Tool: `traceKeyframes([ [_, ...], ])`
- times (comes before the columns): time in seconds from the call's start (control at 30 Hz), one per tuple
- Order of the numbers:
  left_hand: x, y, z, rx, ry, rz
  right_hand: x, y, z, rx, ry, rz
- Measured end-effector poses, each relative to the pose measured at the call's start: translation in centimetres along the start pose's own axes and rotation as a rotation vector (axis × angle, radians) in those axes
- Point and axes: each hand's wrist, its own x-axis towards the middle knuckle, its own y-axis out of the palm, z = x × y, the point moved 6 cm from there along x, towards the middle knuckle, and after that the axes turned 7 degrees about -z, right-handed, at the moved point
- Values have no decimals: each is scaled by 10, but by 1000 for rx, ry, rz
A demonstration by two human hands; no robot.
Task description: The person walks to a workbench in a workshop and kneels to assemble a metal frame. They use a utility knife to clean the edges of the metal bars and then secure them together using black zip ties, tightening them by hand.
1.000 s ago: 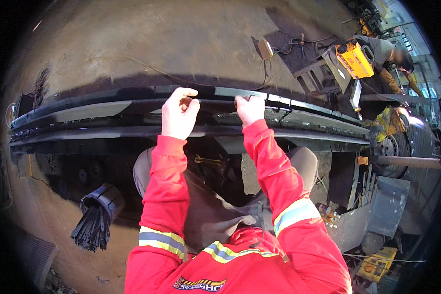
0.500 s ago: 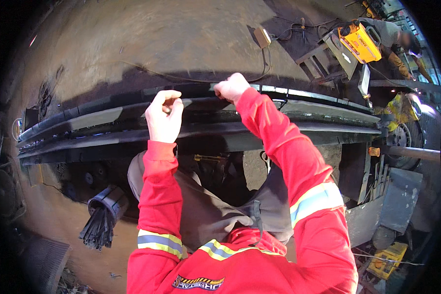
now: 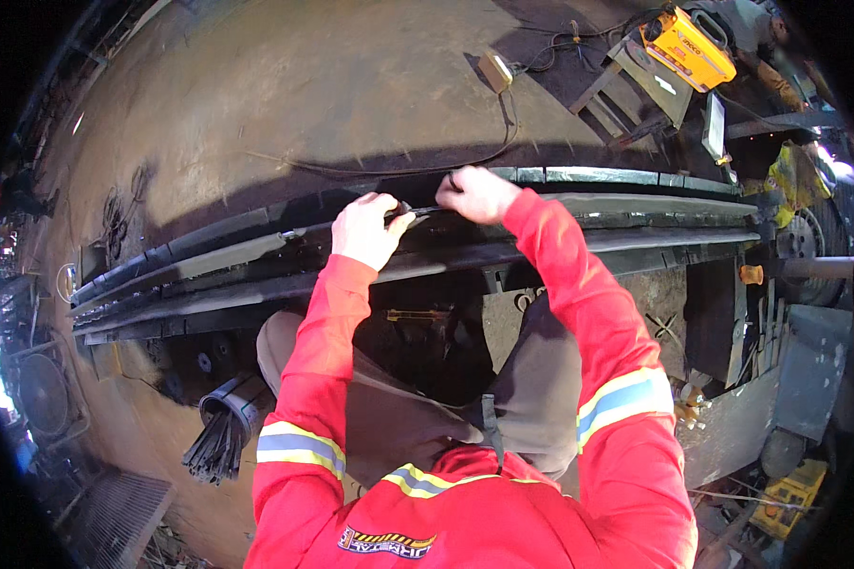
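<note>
Long dark metal bars (image 3: 636,207) run side by side across the front of me, left to right. Over their middle, my left hand (image 3: 368,230) is closed, thumb and fingers pinching a small dark piece (image 3: 423,214) that points toward the other hand. My right hand (image 3: 482,194) is closed just to its right, above the far bars, with its fingers curled under. Whatever it grips, if anything, is hidden by the fingers. A narrow gap parts the two hands.
A bucket (image 3: 240,393) of dark flat metal strips (image 3: 214,446) lies tilted at lower left. At upper right, a yellow machine (image 3: 688,47) sits on a metal stand (image 3: 650,85). A cable (image 3: 370,172) crosses the floor beyond the bars. A wheel (image 3: 805,232) stands at far right.
My left hand has moved right, close to the right hand, and a small dark piece now shows at its fingertips. The view has shifted slightly.
</note>
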Motion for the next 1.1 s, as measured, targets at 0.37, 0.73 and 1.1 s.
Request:
traceKeyframes([
  [0.37, -12, 2, -24, 210, 267, -353, -45, 7, 19, -322, -56, -209],
  [0.73, 0, 6, -4, 29, -90, -165, -67, 16, 25, -346, -216, -415],
  [1.1, -23, 9, 26, -422, -222, 180, -90, 29, 25, -100, -302, -437],
])
